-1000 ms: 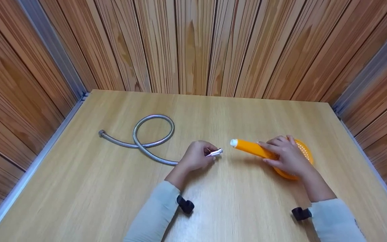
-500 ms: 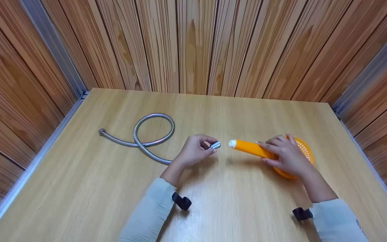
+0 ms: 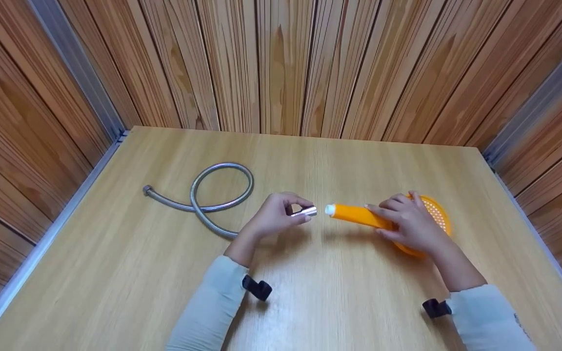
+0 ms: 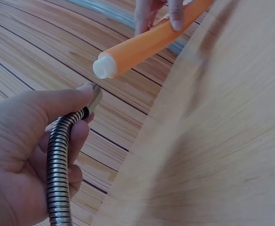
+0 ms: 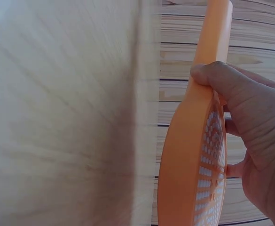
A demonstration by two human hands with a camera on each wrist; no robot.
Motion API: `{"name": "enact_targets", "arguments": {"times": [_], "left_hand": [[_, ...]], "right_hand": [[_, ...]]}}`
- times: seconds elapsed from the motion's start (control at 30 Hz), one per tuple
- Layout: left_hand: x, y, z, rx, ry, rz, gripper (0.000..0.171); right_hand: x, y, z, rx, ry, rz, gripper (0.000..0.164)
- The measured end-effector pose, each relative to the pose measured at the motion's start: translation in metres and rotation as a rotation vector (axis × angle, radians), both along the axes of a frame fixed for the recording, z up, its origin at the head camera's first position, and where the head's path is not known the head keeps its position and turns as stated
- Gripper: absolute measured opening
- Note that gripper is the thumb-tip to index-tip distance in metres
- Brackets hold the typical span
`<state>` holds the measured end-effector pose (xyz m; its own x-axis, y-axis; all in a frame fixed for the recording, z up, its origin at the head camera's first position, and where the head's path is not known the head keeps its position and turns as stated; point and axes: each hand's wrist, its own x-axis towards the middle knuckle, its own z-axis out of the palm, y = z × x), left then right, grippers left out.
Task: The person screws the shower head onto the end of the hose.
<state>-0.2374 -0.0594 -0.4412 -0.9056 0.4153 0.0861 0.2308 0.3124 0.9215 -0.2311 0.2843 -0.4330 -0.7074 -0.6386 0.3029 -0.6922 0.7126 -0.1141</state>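
Note:
My left hand pinches the smooth metal end fitting of a flexible metal shower hose between thumb and fingers. The ribbed hose runs back across the left palm. My right hand grips an orange shower head near where the handle joins the round face. In the right wrist view, the perforated face of the shower head is turned toward the palm. A white threaded tip ends the handle and points at the hose fitting, with a small gap between them.
The rest of the hose lies in a loop on the wooden table, its hex nut at the far left. Wood-panelled walls enclose the back and sides. Each sleeve carries a black wrist mount.
My left hand has drawn back left and a little away from me with the hose fitting, which now lines up with the handle. The shower head has shifted slightly left in my right hand.

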Motion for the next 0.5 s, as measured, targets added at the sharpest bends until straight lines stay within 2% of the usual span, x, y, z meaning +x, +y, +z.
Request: {"name": "enact_targets", "arguments": {"times": [0.23, 0.5], "left_hand": [[0.001, 0.002, 0.000, -0.018, -0.016, -0.013, 0.021], [0.002, 0.004, -0.001, -0.022, -0.024, -0.009, 0.021]], "right_hand": [[-0.002, -0.007, -0.001, 0.021, 0.041, 0.031, 0.057], [-0.003, -0.016, 0.002, 0.064, 0.028, 0.037, 0.057]]}}
